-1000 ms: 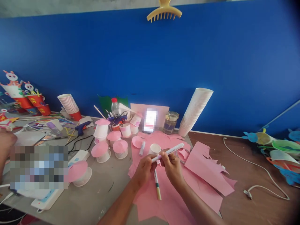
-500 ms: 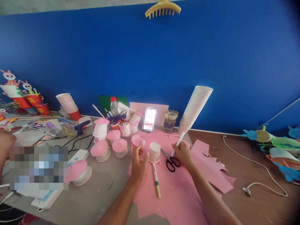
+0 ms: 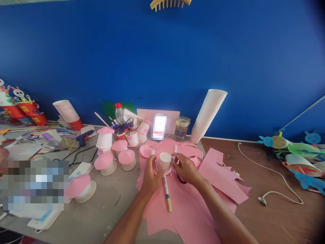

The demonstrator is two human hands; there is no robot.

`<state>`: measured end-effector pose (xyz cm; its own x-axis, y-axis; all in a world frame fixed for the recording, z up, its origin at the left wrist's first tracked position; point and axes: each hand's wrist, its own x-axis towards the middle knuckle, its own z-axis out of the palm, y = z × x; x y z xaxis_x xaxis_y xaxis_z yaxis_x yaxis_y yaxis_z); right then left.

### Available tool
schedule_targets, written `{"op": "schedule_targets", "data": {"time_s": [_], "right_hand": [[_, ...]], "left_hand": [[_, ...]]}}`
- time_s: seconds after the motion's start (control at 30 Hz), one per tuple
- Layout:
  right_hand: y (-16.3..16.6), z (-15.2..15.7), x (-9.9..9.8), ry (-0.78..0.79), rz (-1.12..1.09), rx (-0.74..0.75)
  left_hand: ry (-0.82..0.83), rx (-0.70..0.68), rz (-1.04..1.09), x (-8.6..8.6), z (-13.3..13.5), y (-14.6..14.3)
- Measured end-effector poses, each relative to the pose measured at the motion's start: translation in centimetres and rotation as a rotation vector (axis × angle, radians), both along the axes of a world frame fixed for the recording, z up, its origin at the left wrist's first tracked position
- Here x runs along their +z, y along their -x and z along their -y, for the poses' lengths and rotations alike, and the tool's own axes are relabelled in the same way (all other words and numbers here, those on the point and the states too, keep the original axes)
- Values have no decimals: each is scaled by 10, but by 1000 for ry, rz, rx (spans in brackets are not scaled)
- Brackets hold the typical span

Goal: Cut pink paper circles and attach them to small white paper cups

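1. At the back, against the blue wall: a lidded glass jar (image 3: 182, 129), partly filled with clear liquid; beside it, a tall, leaning stack of white paper cups (image 3: 209, 115), nested one inside another.
2. Left of the jar: a clear bottle with a red cap (image 3: 119, 113); farther left, a shorter stack of white cups (image 3: 65, 110), tilted above a red cup (image 3: 76, 124).
3. At center: a small white cup (image 3: 165, 166), mouth down on pink paper (image 3: 190, 210), round base facing up, long axis roughly vertical.
4. Just in front of the small white cup: a marker (image 3: 166, 195), lying lengthwise toward the wearer, tan end nearest.
5. On either side of the small white cup: left hand (image 3: 151, 178) and right hand (image 3: 187, 169), apart from each other, digits spread and curved toward the cup between them. Cannot tell any firm grip from near contact.
6. To the left: several upturned cups topped with pink discs (image 3: 127, 157).
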<state>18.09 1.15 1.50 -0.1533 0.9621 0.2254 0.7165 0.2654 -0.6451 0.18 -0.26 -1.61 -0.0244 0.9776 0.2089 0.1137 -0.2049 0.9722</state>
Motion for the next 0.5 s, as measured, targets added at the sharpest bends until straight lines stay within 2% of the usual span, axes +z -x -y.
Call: {"op": "schedule_targets", "data": {"time_s": [0.1, 0.23, 0.33, 0.5], "right_hand": [[8, 3, -1, -28, -47, 58], [12, 5, 2, 23, -91, 96], [14, 6, 4, 60, -160, 104], [14, 10, 6, 55, -273, 81]], "left_hand": [[-7, -61, 24, 7, 1, -2], [36, -140, -11, 12, 0, -4], [77, -122, 48, 11, -2, -2], [108, -30, 308, 13, -8, 5]]}}
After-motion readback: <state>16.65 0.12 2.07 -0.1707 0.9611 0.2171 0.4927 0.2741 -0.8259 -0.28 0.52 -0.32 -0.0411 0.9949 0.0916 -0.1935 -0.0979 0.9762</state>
